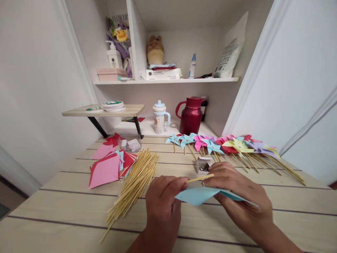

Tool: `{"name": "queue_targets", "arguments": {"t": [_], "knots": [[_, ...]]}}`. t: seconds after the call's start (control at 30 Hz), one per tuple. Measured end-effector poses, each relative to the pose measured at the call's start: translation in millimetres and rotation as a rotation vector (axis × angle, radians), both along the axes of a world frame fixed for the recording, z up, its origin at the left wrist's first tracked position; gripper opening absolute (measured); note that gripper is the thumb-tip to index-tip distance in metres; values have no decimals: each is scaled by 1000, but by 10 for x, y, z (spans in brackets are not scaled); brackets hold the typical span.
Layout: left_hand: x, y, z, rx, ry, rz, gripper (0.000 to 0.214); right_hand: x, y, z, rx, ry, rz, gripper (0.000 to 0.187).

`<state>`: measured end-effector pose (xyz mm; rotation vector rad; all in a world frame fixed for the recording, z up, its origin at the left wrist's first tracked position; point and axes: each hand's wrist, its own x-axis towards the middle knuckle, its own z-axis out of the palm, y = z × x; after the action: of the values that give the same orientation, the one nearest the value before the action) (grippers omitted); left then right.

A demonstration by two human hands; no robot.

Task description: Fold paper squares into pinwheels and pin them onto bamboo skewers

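Observation:
In front of me, over the table, my left hand is closed around a thin wooden stick, whose end sticks out past the thumb toward the right. My right hand grips a light blue paper pinwheel, its fingers above and thumb below. A small metal pin shows between the paper and the stick, near the right fingertips. The left part of the paper reaches close to my left hand. Just behind my right fingers stands a small open white box with metal pins in it.
A heap of wooden sticks lies left of my hands, beside pink, red and blue paper sheets. Several finished pinwheels on sticks lie at the back right. Behind stand a cup, a red jug and a small raised shelf.

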<state>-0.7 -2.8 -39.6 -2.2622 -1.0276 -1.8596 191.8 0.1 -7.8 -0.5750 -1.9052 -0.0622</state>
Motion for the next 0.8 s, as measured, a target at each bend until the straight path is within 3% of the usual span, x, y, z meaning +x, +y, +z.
{"name": "queue_targets", "arguments": {"t": [0.8], "knots": [[-10,-9,-4,107,-2,-18,37,18,20,-34,-8,-18,26,29]]}}
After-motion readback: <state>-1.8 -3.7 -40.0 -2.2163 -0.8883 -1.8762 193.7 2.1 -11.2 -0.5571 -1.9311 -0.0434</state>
